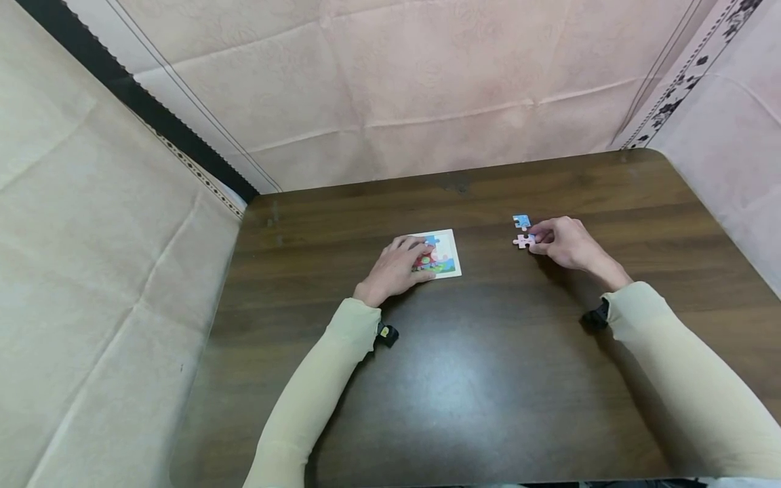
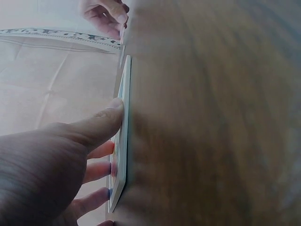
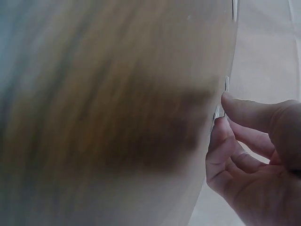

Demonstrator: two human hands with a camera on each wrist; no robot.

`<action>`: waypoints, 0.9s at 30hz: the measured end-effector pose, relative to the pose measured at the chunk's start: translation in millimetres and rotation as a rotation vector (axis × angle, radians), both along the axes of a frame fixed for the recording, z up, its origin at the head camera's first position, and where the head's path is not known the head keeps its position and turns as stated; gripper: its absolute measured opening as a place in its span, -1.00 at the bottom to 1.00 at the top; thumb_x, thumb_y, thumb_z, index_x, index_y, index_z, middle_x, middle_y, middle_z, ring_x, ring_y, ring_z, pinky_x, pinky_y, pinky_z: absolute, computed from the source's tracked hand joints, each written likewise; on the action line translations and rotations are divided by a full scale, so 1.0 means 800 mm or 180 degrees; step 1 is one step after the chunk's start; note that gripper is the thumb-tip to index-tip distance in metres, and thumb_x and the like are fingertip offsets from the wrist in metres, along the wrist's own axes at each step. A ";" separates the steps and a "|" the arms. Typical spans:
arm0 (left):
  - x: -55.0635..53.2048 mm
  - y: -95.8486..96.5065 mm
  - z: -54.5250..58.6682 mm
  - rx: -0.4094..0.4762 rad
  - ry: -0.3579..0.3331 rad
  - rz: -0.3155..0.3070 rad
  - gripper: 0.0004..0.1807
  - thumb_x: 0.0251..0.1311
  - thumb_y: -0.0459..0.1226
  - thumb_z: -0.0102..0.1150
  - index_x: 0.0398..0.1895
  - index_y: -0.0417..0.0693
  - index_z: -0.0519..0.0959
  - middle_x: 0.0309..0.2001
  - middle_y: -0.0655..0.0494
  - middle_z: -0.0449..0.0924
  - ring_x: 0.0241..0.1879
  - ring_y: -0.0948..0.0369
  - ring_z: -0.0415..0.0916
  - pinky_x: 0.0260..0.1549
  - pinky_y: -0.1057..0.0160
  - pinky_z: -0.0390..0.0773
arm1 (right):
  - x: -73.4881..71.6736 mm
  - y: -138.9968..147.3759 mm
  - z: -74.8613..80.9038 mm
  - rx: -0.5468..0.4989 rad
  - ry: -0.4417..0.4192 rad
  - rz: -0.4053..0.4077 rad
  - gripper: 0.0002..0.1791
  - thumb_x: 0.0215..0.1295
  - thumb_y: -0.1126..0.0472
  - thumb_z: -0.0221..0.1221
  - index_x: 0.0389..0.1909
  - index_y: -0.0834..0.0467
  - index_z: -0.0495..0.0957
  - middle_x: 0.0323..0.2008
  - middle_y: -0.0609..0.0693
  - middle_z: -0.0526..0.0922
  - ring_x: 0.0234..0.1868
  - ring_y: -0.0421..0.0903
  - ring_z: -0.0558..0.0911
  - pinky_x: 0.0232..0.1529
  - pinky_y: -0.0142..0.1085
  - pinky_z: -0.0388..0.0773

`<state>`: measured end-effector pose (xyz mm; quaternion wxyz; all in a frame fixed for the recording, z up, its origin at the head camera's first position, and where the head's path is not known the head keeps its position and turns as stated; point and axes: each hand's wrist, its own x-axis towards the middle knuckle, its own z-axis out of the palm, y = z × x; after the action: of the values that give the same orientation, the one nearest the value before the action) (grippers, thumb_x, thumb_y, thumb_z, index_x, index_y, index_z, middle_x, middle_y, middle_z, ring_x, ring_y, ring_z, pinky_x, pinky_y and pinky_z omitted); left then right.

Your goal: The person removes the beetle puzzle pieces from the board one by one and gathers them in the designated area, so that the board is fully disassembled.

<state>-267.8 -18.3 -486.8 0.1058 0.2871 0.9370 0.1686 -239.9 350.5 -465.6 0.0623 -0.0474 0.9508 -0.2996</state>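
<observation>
A small jigsaw puzzle in a white frame lies on the table, its picture in red, blue and green. My left hand rests on its left part, fingers spread over the picture and hiding some of it. In the left wrist view the thumb presses on the near edge of the puzzle. To the right, my right hand pinches a pale pink and blue puzzle piece between thumb and fingertips. A blue puzzle piece lies just beyond it, close to the fingertips.
The brown wooden table has a rounded far right corner. Pale patterned cloth hangs behind it and along both sides. A dark strip runs down the cloth at the left. Each wrist carries a small black camera.
</observation>
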 end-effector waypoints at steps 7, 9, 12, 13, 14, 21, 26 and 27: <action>0.000 -0.001 0.000 0.0011 0.0021 0.0021 -0.27 0.47 0.08 0.36 0.62 0.15 0.43 0.68 0.03 0.29 0.66 -0.06 0.15 0.67 -0.25 0.20 | -0.001 0.010 -0.002 0.0025 -0.0014 0.0008 -0.64 0.46 0.28 0.39 0.15 0.41 0.69 -0.12 0.26 0.77 -0.13 0.04 0.69 -0.07 -0.21 0.52; 0.000 -0.001 0.000 0.0021 0.0019 0.0025 -0.27 0.47 0.08 0.36 0.62 0.15 0.43 0.68 0.03 0.29 0.67 -0.06 0.15 0.67 -0.26 0.19 | -0.001 0.011 -0.003 0.0027 -0.0012 0.0006 -0.64 0.46 0.28 0.39 0.15 0.41 0.69 -0.12 0.26 0.77 -0.13 0.04 0.69 -0.08 -0.24 0.52; 0.001 -0.001 0.000 0.0035 0.0011 0.0021 -0.27 0.47 0.08 0.36 0.63 0.15 0.43 0.68 0.02 0.29 0.67 -0.06 0.14 0.67 -0.26 0.19 | -0.002 0.011 -0.004 0.0015 -0.0041 -0.0017 -0.64 0.46 0.29 0.38 0.17 0.40 0.69 -0.11 0.26 0.76 -0.12 0.04 0.68 -0.11 -0.26 0.50; 0.001 -0.001 0.000 0.0042 0.0009 0.0022 -0.27 0.47 0.07 0.36 0.62 0.15 0.43 0.68 0.02 0.29 0.67 -0.06 0.14 0.67 -0.26 0.19 | -0.003 0.011 -0.004 0.0013 -0.0051 -0.0020 -0.64 0.46 0.30 0.38 0.17 0.40 0.68 -0.10 0.26 0.76 -0.12 0.05 0.68 -0.11 -0.27 0.50; 0.001 -0.001 0.000 0.0044 0.0011 0.0021 -0.27 0.47 0.07 0.36 0.62 0.14 0.43 0.68 0.02 0.29 0.67 -0.07 0.14 0.67 -0.26 0.19 | -0.003 0.011 -0.004 0.0006 -0.0063 -0.0025 -0.64 0.46 0.30 0.37 0.18 0.40 0.68 -0.10 0.27 0.76 -0.12 0.05 0.67 -0.12 -0.27 0.50; 0.000 -0.001 0.000 0.0056 0.0023 0.0017 -0.28 0.47 0.07 0.35 0.62 0.15 0.43 0.69 0.04 0.27 0.67 -0.07 0.14 0.67 -0.26 0.19 | -0.004 0.011 -0.004 -0.0011 -0.0088 -0.0022 -0.63 0.45 0.31 0.38 0.19 0.39 0.68 -0.10 0.25 0.75 -0.12 0.05 0.65 -0.14 -0.28 0.49; 0.001 -0.001 -0.002 0.0029 0.0015 0.0003 -0.28 0.48 0.08 0.34 0.63 0.16 0.43 0.70 0.04 0.27 0.67 -0.07 0.14 0.68 -0.25 0.19 | -0.002 0.012 -0.005 -0.0003 -0.0132 0.0001 -0.60 0.44 0.31 0.39 0.21 0.40 0.67 -0.10 0.26 0.74 -0.13 0.05 0.64 -0.14 -0.24 0.49; 0.001 0.000 -0.002 0.0020 0.0017 -0.0002 -0.28 0.49 0.09 0.34 0.63 0.16 0.43 0.70 0.04 0.27 0.67 -0.07 0.14 0.68 -0.25 0.19 | -0.002 0.012 -0.005 0.0005 -0.0134 0.0003 -0.59 0.45 0.30 0.39 0.22 0.39 0.67 -0.09 0.26 0.74 -0.13 0.06 0.64 -0.14 -0.24 0.49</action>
<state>-267.3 -18.7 -488.2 0.1025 0.2881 0.9367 0.1707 -241.2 360.2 -469.4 0.0825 -0.0415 0.9495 -0.2998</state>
